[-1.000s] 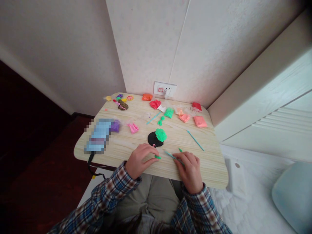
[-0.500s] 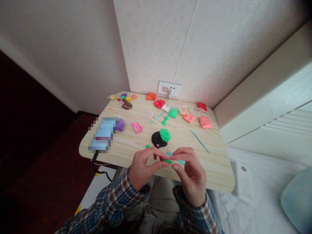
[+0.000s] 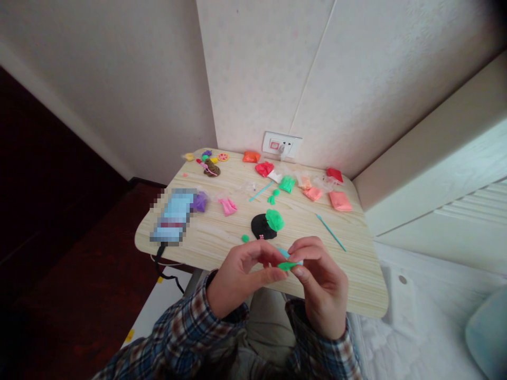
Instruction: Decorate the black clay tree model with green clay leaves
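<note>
Between my hands, above the table's near edge, is a small flat piece of green modelling clay (image 3: 285, 266). My left hand (image 3: 247, 272) pinches its left side between thumb and fingers. The thumb and fingertips of my right hand (image 3: 322, 282) close on its right side. Just behind the fingers lies a light blue clay tool (image 3: 283, 253), partly hidden. Farther back sits a black clay shape (image 3: 261, 227) with a ruffled green clay piece (image 3: 274, 220) on its upper right and a tiny pink decoration at its front. A green clay ball (image 3: 245, 238) rests to its left.
On the wooden table (image 3: 214, 240) lie a phone-like device (image 3: 174, 216) with a cable, a purple clay packet (image 3: 200, 202), a pink one (image 3: 227, 206) and a thin blue tool (image 3: 331, 232). Several clay packets line the back, below a wall socket (image 3: 282, 144). A brown clay figure (image 3: 212, 168) stands back left.
My right thumb and fingers have closed onto the green clay, which both hands now pinch. It shows flatter and wider to view. The whole scene has shifted slightly rightward with the camera.
</note>
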A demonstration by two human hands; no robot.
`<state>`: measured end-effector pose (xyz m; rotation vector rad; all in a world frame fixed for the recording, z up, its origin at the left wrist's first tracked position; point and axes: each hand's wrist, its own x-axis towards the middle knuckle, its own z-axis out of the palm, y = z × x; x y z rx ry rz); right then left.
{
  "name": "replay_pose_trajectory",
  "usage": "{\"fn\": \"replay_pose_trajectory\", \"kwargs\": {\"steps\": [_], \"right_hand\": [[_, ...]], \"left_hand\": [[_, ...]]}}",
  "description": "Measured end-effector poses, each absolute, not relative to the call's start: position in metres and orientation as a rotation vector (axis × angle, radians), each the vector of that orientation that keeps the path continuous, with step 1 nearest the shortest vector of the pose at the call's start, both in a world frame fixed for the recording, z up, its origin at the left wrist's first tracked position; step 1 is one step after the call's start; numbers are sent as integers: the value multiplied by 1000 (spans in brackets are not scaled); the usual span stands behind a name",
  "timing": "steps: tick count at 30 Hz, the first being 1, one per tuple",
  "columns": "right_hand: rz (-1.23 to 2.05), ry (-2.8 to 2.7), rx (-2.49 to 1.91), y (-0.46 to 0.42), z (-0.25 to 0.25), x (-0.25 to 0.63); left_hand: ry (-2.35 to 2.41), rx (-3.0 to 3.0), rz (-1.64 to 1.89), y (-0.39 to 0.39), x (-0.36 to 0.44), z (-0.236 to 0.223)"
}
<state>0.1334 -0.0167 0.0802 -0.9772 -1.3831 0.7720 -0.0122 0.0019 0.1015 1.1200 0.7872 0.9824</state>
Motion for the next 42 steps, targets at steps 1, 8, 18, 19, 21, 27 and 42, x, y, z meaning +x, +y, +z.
{"fn": "replay_pose_trajectory", "kwargs": {"steps": [1, 8, 18, 19, 21, 27, 42], "right_hand": [[798, -1389, -969, -16, 81, 135], [966, -1438, -891, -15, 81, 141], [989, -1393, -931, -17, 80, 141], [996, -1399, -928, -17, 80, 141], [1026, -1409, -916, -17, 81, 142], [1064, -1346, -923, -18, 78, 141], [1048, -1348, -964, -19, 79, 141]], "left_hand": [[783, 1099, 937, 2, -13, 103], [744, 902, 808, 1, -14, 107], [725, 729, 790, -1, -8, 102], [728, 719, 788, -1, -7, 103], [735, 710, 784, -1, -6, 103], [751, 689, 781, -3, -5, 100], [693, 671, 832, -6, -1, 89]]}}
